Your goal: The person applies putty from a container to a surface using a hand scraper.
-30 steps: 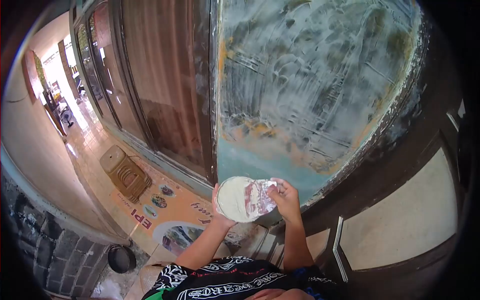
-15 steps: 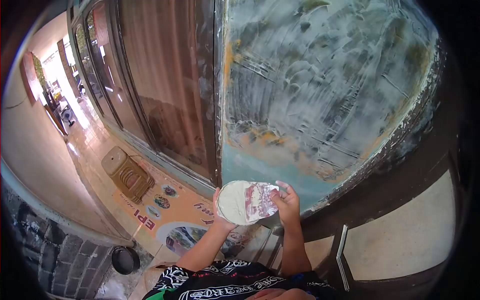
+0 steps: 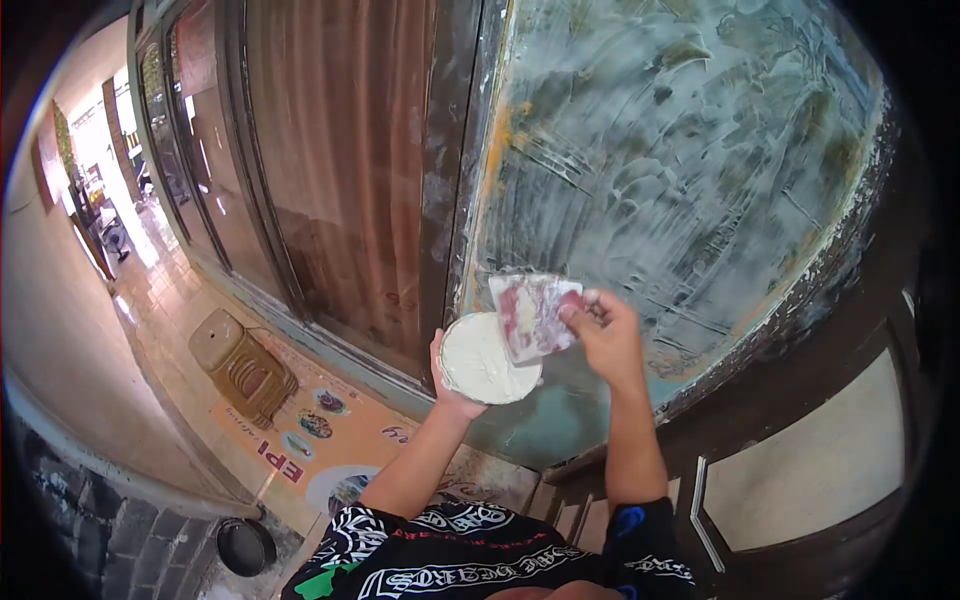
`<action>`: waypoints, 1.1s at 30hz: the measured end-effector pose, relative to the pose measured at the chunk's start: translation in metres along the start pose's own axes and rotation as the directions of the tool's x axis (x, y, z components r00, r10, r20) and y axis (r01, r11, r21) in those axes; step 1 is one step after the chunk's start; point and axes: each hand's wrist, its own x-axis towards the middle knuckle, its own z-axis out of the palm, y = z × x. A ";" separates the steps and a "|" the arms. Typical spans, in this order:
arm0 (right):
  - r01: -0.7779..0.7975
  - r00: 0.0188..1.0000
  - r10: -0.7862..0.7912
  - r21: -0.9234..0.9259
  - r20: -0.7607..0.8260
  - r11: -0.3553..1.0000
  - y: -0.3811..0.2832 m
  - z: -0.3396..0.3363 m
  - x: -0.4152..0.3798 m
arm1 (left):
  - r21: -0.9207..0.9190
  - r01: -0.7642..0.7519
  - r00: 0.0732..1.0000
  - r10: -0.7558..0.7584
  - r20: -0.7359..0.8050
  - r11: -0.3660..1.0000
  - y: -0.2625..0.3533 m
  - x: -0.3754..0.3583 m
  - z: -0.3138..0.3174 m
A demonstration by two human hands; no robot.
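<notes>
My left hand [image 3: 453, 385] grips the left side of a round container [image 3: 490, 368] filled with smooth off-white paste. Between the thumb and fingers of my right hand [image 3: 603, 325] is a flat, red and white smeared scraper [image 3: 535, 314]. The scraper's lower left edge overlaps the container's upper right side; whether it touches the paste I cannot tell. Behind both stands a wall panel [image 3: 660, 180] streaked with whitish, grey and dark patches, with orange marks along its left edge.
Left of the panel are a dark frame and a glass door with brown curtains [image 3: 335, 150]. A brown plastic stool [image 3: 240, 365] stands on the floor by an orange banner [image 3: 270, 425]. A black round pan [image 3: 246, 547] lies lower left. White-edged panels [image 3: 810, 460] are lower right.
Both hands have moved up toward the wall panel. The scraper has risen and tilted, and now covers less of the container. The view has shifted slightly.
</notes>
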 end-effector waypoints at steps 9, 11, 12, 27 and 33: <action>0.362 0.884 -0.466 -0.695 0.043 0.622 -0.112 0.020 0.146 | -0.012 0.026 0.991 -0.024 0.131 1.000 0.034 0.022 0.005; 0.355 0.851 -0.521 -0.803 0.065 0.478 -0.120 0.029 0.158 | 0.011 0.026 0.994 -0.027 0.105 1.000 0.038 0.016 0.007; 0.302 0.868 -0.493 -0.859 0.068 0.414 -0.125 0.035 0.163 | 0.011 0.028 0.994 -0.029 0.108 1.000 0.041 0.016 0.005; 0.293 0.787 -0.581 -0.955 0.207 0.056 -0.128 0.025 0.198 | -0.047 -0.055 0.996 0.058 0.062 0.997 0.055 0.024 -0.012; 0.336 0.839 -0.524 -0.899 0.150 0.281 -0.146 0.020 0.193 | -0.071 -0.091 0.996 0.092 0.003 0.993 0.054 0.032 -0.032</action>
